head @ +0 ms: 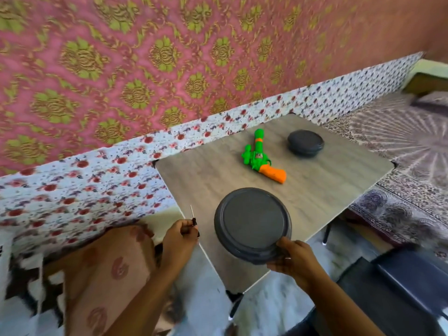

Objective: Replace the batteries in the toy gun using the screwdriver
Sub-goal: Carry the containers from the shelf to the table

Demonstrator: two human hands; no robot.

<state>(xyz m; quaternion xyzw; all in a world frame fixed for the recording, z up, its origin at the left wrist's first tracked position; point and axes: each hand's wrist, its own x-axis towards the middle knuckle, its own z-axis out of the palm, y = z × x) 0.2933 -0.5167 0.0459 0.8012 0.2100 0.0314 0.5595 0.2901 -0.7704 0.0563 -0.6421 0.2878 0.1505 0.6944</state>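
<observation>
Your left hand point(180, 235) pinches the screwdriver point(193, 218) by its dark handle, just off the near-left edge of the bench point(327, 187), with the thin shaft pointing up. Your right hand point(292, 259) grips the near rim of a large round dark container point(252, 223), thumb on top of the lid edge and fingers curled beneath; the container sits at the near part of the bench, tilted a little toward you, though the blur makes it hard to tell whether its base is touching the wood. The toy gun point(260, 157) lies flat on the bench farther back, well apart from both hands, green barrel pointing away from you and orange grip angled toward the right. Just beside it on the right rests a smaller round dark container point(306, 143), lid on. The bench stands against a floral cloth point(97, 180) beneath patterned pink wallpaper point(121, 57).
</observation>
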